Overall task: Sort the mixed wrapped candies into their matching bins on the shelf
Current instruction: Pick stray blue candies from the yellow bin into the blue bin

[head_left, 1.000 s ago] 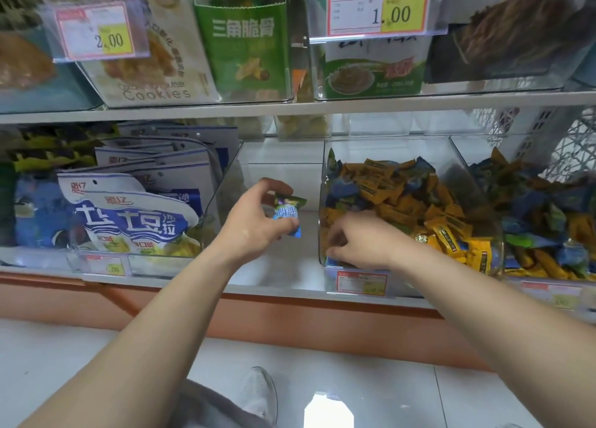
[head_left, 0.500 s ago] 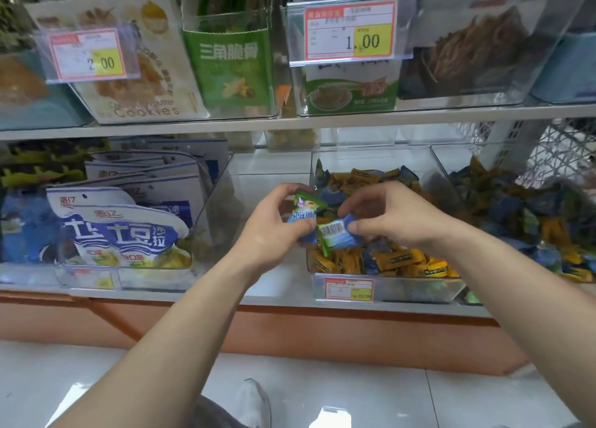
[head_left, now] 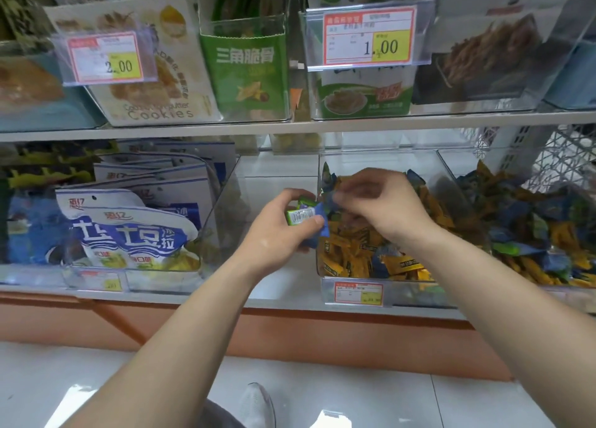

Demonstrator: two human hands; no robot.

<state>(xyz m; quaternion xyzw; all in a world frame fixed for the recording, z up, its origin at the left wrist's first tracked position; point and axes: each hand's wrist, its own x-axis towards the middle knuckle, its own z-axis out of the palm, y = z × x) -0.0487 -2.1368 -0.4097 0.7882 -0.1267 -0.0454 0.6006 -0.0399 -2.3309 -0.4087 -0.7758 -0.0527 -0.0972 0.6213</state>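
My left hand (head_left: pixel 280 234) clamps blue candies (head_left: pixel 307 216) at 9 o'clock of the mixed bin (head_left: pixel 380 160), guessing I'm batching them; right hand (head_left: pixel 383 208) too blurry to call.

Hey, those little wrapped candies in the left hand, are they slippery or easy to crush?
Probably light: the left hand holds the candies in a simple pinch. The glossy wrappers look slick, so one could slide out. The crimped wrapper ends seem floppy, likely to crinkle rather than break.
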